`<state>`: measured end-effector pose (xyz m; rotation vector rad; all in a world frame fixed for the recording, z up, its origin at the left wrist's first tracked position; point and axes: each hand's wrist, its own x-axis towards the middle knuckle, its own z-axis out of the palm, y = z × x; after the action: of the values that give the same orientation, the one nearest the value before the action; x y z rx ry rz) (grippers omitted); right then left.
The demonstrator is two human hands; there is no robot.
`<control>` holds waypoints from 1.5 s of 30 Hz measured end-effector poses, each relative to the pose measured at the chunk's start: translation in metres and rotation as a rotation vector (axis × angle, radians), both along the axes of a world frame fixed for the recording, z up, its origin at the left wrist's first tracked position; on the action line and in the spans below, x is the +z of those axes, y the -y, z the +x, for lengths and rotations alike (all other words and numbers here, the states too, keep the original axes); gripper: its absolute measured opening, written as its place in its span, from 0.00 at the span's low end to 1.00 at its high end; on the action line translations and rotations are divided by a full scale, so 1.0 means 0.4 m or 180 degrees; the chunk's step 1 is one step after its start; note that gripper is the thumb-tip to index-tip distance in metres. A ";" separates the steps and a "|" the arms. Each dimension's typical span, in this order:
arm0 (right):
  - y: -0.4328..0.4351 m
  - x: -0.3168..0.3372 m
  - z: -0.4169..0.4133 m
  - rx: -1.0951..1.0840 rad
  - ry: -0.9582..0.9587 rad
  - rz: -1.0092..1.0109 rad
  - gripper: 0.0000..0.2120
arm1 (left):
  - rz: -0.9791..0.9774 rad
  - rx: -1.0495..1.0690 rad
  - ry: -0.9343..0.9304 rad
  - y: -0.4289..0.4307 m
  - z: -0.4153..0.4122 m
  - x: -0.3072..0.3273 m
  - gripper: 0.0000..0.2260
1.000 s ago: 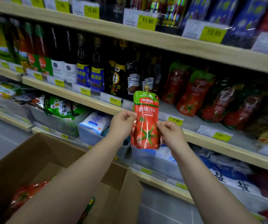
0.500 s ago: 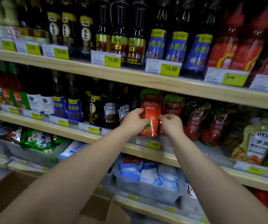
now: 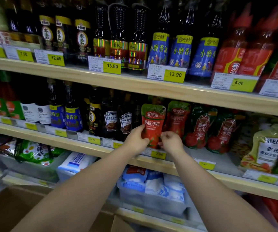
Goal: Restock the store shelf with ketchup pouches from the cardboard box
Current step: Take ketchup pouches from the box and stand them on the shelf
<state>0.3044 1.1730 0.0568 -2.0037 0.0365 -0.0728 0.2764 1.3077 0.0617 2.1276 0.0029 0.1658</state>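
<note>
Head view: your left hand (image 3: 137,139) and right hand (image 3: 171,142) each pinch a lower edge of the ketchup pouch (image 3: 153,124). It stands upright at the front of the middle shelf (image 3: 51,137), between a Heinz bottle (image 3: 126,121) and another red pouch (image 3: 177,119).

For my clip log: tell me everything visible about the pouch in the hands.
The pouch is glossy plastic, red with tomato art, a green top and white Chinese lettering. It is upright at the shelf front, between Heinz bottles and a second pouch. The left hand and right hand pinch its lower sides.
</note>
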 end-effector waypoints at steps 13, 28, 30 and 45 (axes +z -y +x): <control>-0.013 -0.003 -0.022 0.0157 0.0281 -0.1244 0.18 | 0.2049 0.0379 -0.0463 0.008 0.000 -0.025 0.22; -0.023 0.018 0.102 0.0006 -0.0367 -0.1183 0.12 | 0.0354 0.0396 -0.1211 -0.006 0.071 0.001 0.24; -0.014 0.008 0.090 -0.0022 -0.0184 -0.1101 0.13 | 0.0162 0.0409 -0.1049 -0.007 0.066 -0.007 0.26; -0.026 -0.016 0.066 -0.0064 0.0364 -0.0517 0.07 | -0.0340 0.0321 -0.0203 0.038 0.064 0.011 0.21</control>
<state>0.3308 1.1834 0.0502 -2.1581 -0.0234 -0.2090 0.3019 1.2926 0.0662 2.0261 0.1536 0.1536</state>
